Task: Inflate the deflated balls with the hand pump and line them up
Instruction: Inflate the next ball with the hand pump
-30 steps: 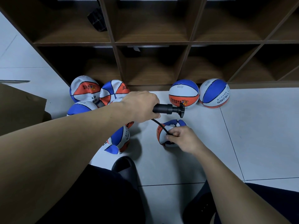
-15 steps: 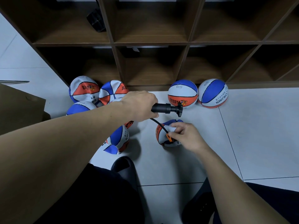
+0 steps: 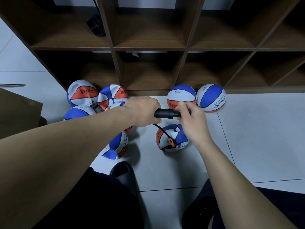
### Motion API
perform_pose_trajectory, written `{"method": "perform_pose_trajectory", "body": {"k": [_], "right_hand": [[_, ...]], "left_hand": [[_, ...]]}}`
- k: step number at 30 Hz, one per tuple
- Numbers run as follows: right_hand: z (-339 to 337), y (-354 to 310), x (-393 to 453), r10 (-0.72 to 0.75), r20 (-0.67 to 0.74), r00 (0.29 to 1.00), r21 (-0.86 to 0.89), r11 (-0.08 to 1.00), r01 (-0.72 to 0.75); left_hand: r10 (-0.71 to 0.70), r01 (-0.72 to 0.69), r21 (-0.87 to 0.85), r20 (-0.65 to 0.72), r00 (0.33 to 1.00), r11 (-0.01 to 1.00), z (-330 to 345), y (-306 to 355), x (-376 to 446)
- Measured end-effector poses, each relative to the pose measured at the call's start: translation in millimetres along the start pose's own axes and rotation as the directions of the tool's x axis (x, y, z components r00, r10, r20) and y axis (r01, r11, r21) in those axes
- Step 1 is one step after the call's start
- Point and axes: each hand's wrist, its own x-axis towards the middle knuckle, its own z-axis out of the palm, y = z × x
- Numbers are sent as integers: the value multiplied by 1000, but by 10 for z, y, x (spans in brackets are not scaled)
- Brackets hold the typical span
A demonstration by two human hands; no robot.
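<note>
Your left hand [image 3: 143, 111] is gripping the black hand pump [image 3: 166, 113], fingers curled tight around its smooth barrel, which is sticking out sideways past your knuckles. Your right hand [image 3: 193, 119] is closing around the pump's far end, fingers bent over the handle. Just below your right fingers, the deflated ball [image 3: 172, 138] is sitting crumpled on the glossy tiled floor [image 3: 255, 138], its blue, white and orange panels folding inward. A thin black hose [image 3: 160, 129] is running from the pump to an orange connector [image 3: 171, 142] on that ball. Beyond your right fingertips, two round inflated balls [image 3: 181, 98] are resting side by side against the wooden shelf unit [image 3: 148, 47]. Past your left knuckles, several limp balls [image 3: 82, 95] are lying heaped.
</note>
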Motion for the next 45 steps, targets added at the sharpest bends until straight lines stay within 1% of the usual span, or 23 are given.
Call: {"method": "perform_pose_trajectory", "body": {"k": [3, 5, 6, 7, 9, 11, 14, 18, 22, 24, 25, 27, 28, 30, 32, 33, 36, 40, 42, 45], "right_hand": [[-300, 136, 146, 90, -160, 983, 15, 996, -88], [-472, 142, 214, 189, -220, 957, 90, 981, -173], [-504, 115, 221, 215, -237, 947, 106, 975, -195], [-494, 92, 225, 218, -260, 941, 112, 974, -195], [-399, 41, 198, 181, -303, 936, 140, 980, -144], [-246, -15, 149, 162, -313, 936, 127, 984, -128], [-56, -103, 71, 106, -288, 952, 33, 994, -100], [152, -172, 19, 36, -238, 971, -27, 999, -44], [189, -190, -35, 63, -156, 986, -42, 997, -71], [152, -164, -38, 110, -76, 991, -3, 994, -111], [136, -142, -44, 136, -43, 990, 51, 990, -134], [115, -35, -54, 172, -11, 985, 162, 972, -168], [112, 47, -59, 196, -13, 980, 179, 965, -191], [101, 253, -80, 251, -60, 966, 125, 962, -242], [90, 522, -129, 220, -109, 969, 6, 975, -220], [91, 651, -171, 180, -101, 979, -74, 979, -188], [180, 891, -336, 95, -10, 995, -285, 954, -94], [334, 970, -478, 21, 57, 998, -514, 858, 11], [369, 1020, -477, -4, 47, 999, -583, 812, 31], [397, 1122, -421, -51, 22, 998, -622, 781, 54]], "left_hand": [[-31, 31, -22, 20, 999, 999, -5, -124, -36], [-39, 40, -45, 19, 999, 998, -16, -158, -50], [-36, 37, -49, 17, 999, 998, -24, -148, -53], [-29, 30, -45, 15, 999, 999, -33, -123, -54], [-18, 18, -31, 4, 1000, 999, -52, -60, -54], [-7, 6, -17, -20, 1000, 1000, -71, -7, -56], [10, -11, -20, -49, 999, 1000, -67, 99, -50], [32, -34, -27, -75, 997, 999, -54, 216, -20], [27, -28, -15, -52, 998, 999, -29, 184, -14], [21, -21, -6, -48, 999, 1000, -13, 151, -8], [16, -16, 0, -48, 999, 1000, -12, 139, -3], [6, -6, 5, -54, 999, 1000, -20, 120, 14], [0, 0, 3, -56, 998, 1000, -28, 107, 23], [-11, 11, 0, -56, 998, 1000, -47, 74, 37], [-18, 19, 8, -58, 998, 1000, -56, 41, 41], [-20, 21, 15, -59, 998, 1000, -56, 27, 42], [-21, 22, 29, -59, 998, 999, -49, 10, 37], [-11, 14, 41, -67, 998, 999, -33, 7, 32], [-18, 20, 33, -66, 998, 999, -16, -5, 33], [-44, 45, 20, -52, 998, 999, 12, -44, 25]]}}
